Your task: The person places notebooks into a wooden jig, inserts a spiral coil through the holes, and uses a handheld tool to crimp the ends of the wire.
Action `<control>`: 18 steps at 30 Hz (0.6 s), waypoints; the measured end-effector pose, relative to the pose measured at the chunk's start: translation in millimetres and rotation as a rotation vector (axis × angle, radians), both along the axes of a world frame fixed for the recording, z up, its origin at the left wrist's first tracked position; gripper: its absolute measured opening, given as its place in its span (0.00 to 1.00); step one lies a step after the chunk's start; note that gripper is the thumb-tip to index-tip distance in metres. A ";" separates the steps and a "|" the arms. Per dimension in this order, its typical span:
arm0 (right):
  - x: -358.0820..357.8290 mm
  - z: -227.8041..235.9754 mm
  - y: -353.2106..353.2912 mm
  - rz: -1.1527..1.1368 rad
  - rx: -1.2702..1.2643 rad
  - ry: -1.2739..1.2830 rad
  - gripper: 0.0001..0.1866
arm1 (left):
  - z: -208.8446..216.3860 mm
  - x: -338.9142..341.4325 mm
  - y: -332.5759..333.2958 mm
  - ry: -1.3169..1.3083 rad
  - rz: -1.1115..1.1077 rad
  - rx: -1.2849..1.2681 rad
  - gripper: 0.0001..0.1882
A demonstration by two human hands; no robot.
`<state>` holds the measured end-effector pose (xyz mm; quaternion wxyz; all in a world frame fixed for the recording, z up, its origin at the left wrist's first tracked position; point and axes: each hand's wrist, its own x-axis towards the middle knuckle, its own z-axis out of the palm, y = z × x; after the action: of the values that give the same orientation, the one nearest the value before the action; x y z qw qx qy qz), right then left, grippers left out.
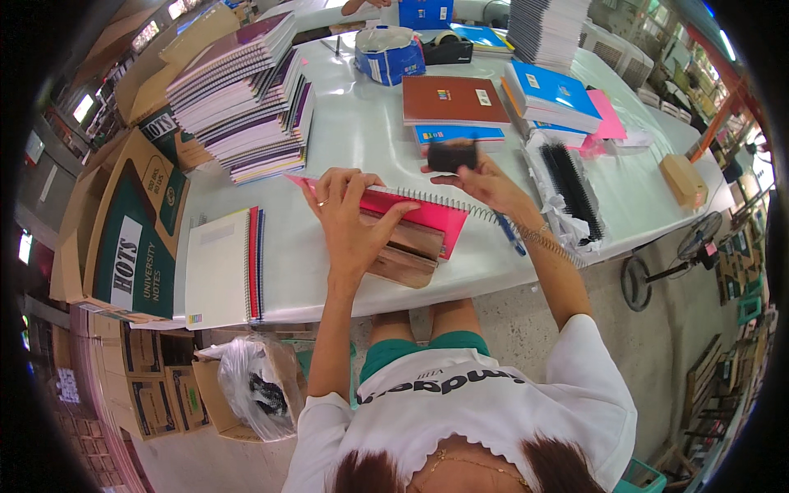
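Observation:
My left hand (349,218) grips a pink-covered notebook (431,215) by its upper edge, thumb on the near side and fingers over the top. The notebook stands tilted against a grooved wooden block (407,255) near the table's front edge. A wire spiral coil (542,237) runs along the notebook's top edge, and its loose length stretches right, past my right wrist. Just above the coil, my right hand (489,182) holds a small black block-like object (452,156), blurred, its exact kind unclear. A blue pen (511,236) lies beside the coil.
Tall stacks of spiral notebooks (246,99) stand at left, beside cardboard boxes (136,230) and finished-looking notebooks (218,267). Brown and blue books (454,100) lie ahead. Black coils (571,189) rest in paper at right. Another person's hand (367,6) shows at the far edge.

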<state>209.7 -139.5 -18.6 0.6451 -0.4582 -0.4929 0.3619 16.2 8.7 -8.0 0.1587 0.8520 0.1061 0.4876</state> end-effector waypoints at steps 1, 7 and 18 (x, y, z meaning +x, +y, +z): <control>-8.3 12.1 0.5 0.088 0.074 0.062 0.20 | 0.7 0.5 0.5 0.021 0.001 0.012 0.23; 14.0 11.6 16.8 0.056 -0.092 -0.993 0.19 | 1.1 2.2 3.4 0.018 -0.008 0.010 0.24; 46.5 -27.6 24.0 -0.296 -0.049 -1.280 0.17 | 9.0 1.4 1.7 0.039 -0.049 -0.080 0.24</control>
<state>256.2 -115.5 -46.1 0.2566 -0.6605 -0.7028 -0.0636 17.5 10.3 1.0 0.2022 0.8566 0.1077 0.4623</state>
